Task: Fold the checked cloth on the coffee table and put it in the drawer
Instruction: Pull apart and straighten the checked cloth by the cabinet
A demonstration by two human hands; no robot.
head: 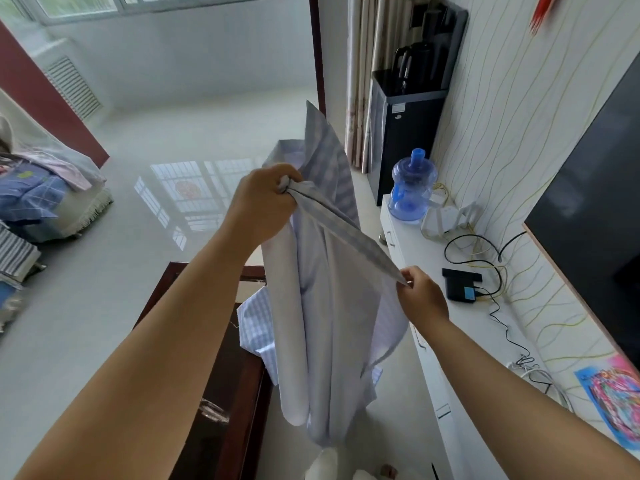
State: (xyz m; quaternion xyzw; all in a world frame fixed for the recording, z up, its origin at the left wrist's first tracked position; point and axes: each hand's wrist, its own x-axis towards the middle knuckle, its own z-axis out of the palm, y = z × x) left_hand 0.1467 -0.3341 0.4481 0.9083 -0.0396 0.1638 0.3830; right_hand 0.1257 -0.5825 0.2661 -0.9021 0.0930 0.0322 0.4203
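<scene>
The pale blue checked cloth (325, 323) hangs in the air in loose folds above the dark wooden coffee table (221, 393). My left hand (263, 199) grips a bunched upper edge of it, raised high. My right hand (420, 296) pinches another corner lower and to the right, so a taut edge runs between the two hands. One end of the cloth sticks up behind my left hand, and its bottom drapes over the table's right edge. The white cabinet (436, 372) on the right has drawer fronts with small handles, all closed.
On the cabinet top stand a blue water jug (412, 187), a white router (446, 216), a black box (460, 284) and several cables. A black water dispenser (405, 133) stands beyond it. A sofa with clothes (45, 188) sits at the left across glossy floor.
</scene>
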